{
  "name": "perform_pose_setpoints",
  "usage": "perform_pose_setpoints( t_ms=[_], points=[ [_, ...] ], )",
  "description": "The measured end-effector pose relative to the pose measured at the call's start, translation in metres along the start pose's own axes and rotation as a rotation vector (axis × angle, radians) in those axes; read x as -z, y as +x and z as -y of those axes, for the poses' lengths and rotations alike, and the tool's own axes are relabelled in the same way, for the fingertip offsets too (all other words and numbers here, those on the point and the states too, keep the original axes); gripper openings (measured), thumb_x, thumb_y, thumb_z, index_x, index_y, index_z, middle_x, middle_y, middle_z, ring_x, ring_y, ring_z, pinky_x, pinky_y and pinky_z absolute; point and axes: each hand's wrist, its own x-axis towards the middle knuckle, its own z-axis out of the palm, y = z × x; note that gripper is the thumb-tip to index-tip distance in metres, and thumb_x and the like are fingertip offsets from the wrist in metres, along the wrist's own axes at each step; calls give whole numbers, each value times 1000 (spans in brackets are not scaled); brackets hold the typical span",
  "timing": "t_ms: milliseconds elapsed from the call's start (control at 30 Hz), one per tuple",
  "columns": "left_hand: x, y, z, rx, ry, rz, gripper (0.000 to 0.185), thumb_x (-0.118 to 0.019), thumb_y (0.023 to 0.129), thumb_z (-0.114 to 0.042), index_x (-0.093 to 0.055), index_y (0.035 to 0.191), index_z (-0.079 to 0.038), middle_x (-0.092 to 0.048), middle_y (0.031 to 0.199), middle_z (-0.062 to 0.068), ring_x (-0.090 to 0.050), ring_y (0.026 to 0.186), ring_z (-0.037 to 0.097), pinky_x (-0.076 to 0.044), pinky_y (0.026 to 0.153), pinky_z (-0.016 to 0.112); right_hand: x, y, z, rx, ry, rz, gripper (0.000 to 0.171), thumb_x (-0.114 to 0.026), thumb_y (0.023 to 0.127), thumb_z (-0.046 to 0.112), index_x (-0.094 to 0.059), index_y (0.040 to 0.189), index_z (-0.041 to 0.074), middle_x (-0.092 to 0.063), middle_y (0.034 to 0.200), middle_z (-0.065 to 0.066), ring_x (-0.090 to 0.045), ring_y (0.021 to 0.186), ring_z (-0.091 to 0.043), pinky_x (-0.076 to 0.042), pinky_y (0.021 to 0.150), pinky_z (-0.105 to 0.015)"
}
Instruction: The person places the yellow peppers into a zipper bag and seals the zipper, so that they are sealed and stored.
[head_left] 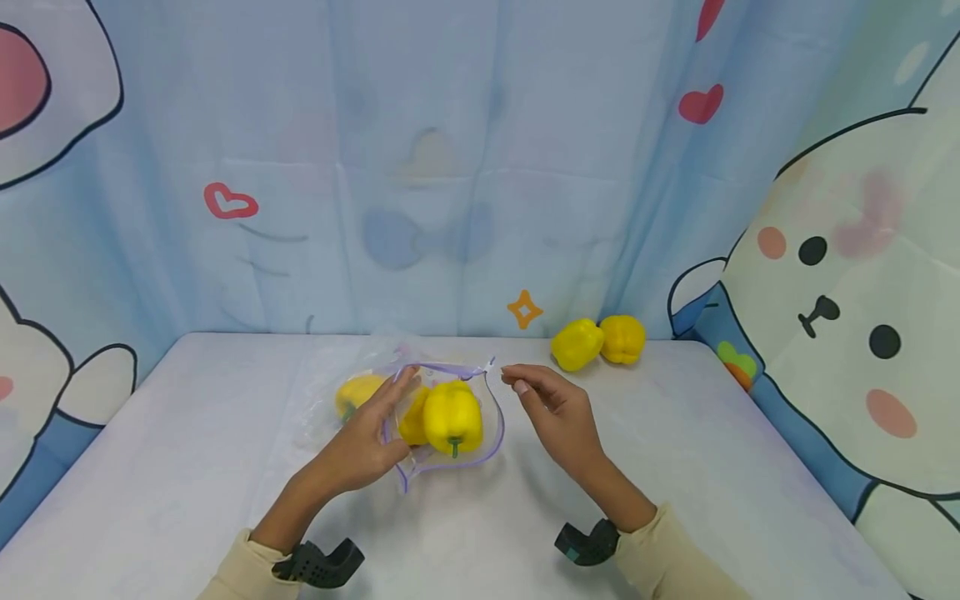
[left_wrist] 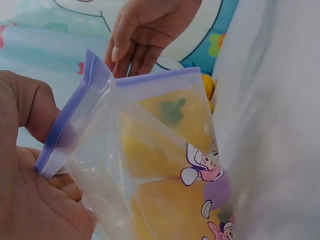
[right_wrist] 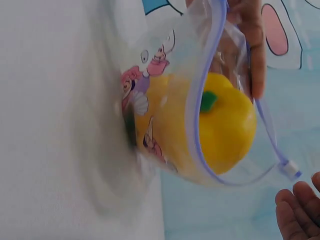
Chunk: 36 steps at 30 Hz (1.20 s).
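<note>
A clear zip bag [right_wrist: 192, 115] with a purple-edged mouth and printed cartoon figures holds yellow bell peppers. One bell pepper [head_left: 456, 410] sits at the mouth, its green stem facing me, with another yellow pepper [head_left: 412, 421] behind it. My left hand [head_left: 367, 446] grips the left side of the bag's mouth, thumb low and fingers high on the rim. Held apart, the mouth gapes. My right hand [head_left: 558, 421] hovers just right of the rim, fingers loosely bent with nothing in them, close to the white slider [right_wrist: 290, 169] at the zip's corner.
Left of my left hand, another yellow pepper [head_left: 356, 392] shows beside crumpled clear plastic [head_left: 318, 408]. Two more yellow peppers, one [head_left: 577, 344] touching the other [head_left: 623, 339], stand at the back right of the white table [head_left: 712, 467]. A printed blue curtain [head_left: 450, 167] hangs behind.
</note>
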Motion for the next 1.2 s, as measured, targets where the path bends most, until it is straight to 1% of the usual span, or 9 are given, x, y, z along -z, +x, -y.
perform_pose_setpoints(
  t_ms=[100,333,467,533,633,700,867,1067,1200],
  points=[
    [0,0,-1,6,0,5,86,-61,79,3,-19,154,-2,-22,159,5,-17,146,25,-18,114,49,5,1,-6,-74,-4,-18,23,-53,92,-13,-63,113,-12,-65,109,-25,-62,101,-39,-50,88,-22],
    [-1,-1,1,5,-4,-2,86,-61,78,4,-20,154,-2,-23,159,10,-18,145,26,-18,114,50,14,2,-27,-280,-51,-8,29,-55,94,-6,-58,122,-13,-61,121,-27,-59,112,-39,-48,89,-19],
    [-1,-2,3,-5,-6,-3,86,-60,78,5,-20,154,-1,-23,159,12,-18,145,27,-18,114,50,21,2,-39,-360,-63,-37,35,-56,95,-2,-54,128,-13,-57,129,-26,-54,121,-37,-47,96,-28],
    [-2,-2,3,-8,-7,-2,86,-60,78,6,-20,154,-1,-22,159,11,-18,145,28,-17,114,51,24,2,-45,-394,-72,-61,39,-57,95,0,-51,131,-12,-54,133,-26,-50,126,-37,-44,99,-35],
    [-2,-1,4,-16,-5,-3,85,-59,78,6,-20,154,-1,-22,159,10,-17,145,29,-17,114,52,30,1,-52,-440,-92,-97,45,-57,96,4,-45,137,-12,-48,140,-25,-44,132,-36,-40,103,-41],
    [-2,-1,4,-19,-4,-2,85,-59,78,7,-20,154,-1,-22,159,9,-17,146,29,-18,114,52,35,-1,-68,-461,-109,-124,50,-58,96,9,-42,140,-8,-45,143,-21,-40,135,-32,-38,105,-41],
    [-1,0,3,-23,6,4,86,-59,78,7,-19,154,-1,-23,159,9,-18,145,29,-19,113,52,45,-4,-105,-478,-132,-181,59,-62,95,17,-38,146,-1,-39,150,-13,-34,139,-23,-34,109,-40],
    [-3,2,3,-15,5,8,86,-59,79,6,-19,154,-2,-22,159,8,-18,146,28,-19,113,52,49,-1,-112,-512,-169,-196,63,-62,95,15,-33,150,2,-29,156,-11,-25,143,-24,-28,112,-42],
    [-2,1,4,-8,1,8,86,-59,78,6,-19,154,-3,-22,159,7,-17,146,28,-19,113,53,53,4,-117,-525,-178,-219,68,-63,94,15,-28,152,4,-25,157,-11,-23,144,-26,-27,112,-43]
  ],
)
